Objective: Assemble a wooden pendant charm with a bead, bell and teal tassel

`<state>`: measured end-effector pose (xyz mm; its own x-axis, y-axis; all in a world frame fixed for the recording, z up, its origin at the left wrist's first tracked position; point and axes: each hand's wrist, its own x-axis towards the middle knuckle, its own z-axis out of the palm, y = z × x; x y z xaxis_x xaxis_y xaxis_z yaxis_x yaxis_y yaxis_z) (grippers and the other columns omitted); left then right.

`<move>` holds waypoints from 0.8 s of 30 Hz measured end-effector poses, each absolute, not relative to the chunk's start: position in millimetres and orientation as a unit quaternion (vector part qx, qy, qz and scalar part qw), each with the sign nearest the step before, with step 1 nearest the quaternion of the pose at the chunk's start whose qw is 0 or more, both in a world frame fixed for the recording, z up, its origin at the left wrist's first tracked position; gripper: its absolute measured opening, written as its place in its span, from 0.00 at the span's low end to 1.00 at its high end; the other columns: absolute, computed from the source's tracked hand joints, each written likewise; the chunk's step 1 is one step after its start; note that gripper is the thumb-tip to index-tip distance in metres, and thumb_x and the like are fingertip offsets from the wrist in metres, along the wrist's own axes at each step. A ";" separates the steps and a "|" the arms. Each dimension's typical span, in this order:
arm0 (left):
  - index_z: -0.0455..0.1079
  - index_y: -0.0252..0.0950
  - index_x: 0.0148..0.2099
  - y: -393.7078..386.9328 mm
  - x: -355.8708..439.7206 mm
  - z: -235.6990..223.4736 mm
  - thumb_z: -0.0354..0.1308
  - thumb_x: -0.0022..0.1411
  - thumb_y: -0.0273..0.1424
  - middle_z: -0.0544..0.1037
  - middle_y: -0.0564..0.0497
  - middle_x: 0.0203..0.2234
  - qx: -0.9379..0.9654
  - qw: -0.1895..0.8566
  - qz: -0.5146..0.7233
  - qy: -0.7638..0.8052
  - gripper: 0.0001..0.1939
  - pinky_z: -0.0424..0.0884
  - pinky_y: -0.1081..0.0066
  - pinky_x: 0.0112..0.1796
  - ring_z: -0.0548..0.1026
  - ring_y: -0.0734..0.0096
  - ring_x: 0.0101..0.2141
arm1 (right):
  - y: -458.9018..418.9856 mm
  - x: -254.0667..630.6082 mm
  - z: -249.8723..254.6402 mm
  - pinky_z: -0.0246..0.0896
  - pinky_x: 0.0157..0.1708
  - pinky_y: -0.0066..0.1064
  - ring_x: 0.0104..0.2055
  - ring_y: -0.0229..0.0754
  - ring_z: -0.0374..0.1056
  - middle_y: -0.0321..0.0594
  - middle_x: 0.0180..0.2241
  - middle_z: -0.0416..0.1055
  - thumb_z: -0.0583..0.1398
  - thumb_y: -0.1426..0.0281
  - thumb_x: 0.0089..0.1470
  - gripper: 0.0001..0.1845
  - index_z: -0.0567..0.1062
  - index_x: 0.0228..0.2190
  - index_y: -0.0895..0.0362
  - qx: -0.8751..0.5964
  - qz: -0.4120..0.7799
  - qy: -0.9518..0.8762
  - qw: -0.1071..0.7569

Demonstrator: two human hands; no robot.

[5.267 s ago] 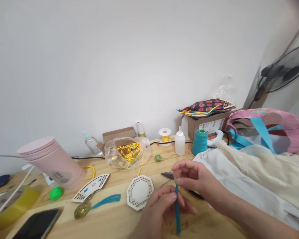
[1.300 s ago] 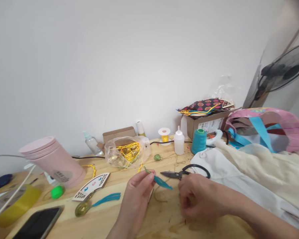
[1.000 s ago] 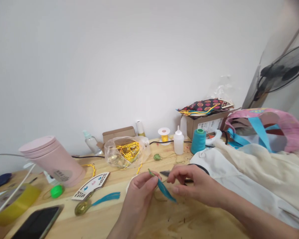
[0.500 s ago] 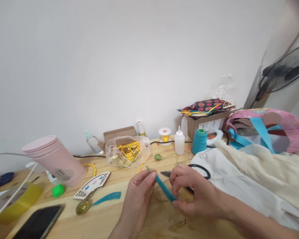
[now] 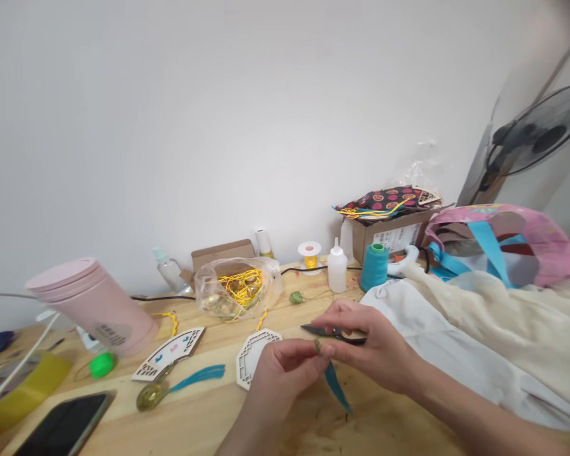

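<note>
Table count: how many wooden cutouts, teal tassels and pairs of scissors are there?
Wooden cutouts: 2 (fan-shaped cutout, octagonal cutout)
Teal tassels: 2 (table tassel, held tassel)
Scissors: 1 (pair of scissors)
Total: 5

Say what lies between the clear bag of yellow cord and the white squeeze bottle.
The head view shows a small green ball and, behind it, a gold thread spool and a black cable.

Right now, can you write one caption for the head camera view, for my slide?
Left hand pinches a teal tassel by its green knot; right hand grips scissors over a wooden table.
</note>
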<state>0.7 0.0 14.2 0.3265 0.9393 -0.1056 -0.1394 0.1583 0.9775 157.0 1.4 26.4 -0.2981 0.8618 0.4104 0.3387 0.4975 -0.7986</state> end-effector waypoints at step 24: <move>0.69 0.32 0.20 -4.3 8.4 4.1 0.51 0.42 0.21 0.72 0.53 0.14 0.488 0.707 0.355 0.369 0.06 0.61 0.78 0.18 0.66 0.79 0.13 | 1.2 152.6 23.5 0.52 0.23 0.25 0.23 0.32 0.56 0.32 0.20 0.62 0.60 0.67 0.43 0.10 0.68 0.18 0.59 -0.391 0.499 -0.584 0.507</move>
<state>8.4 -4.3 4.1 0.4756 0.8619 -0.1759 -0.1415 0.2723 0.9517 152.6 1.2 23.5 -0.1802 0.9627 0.2017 -0.0501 0.1958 -0.9794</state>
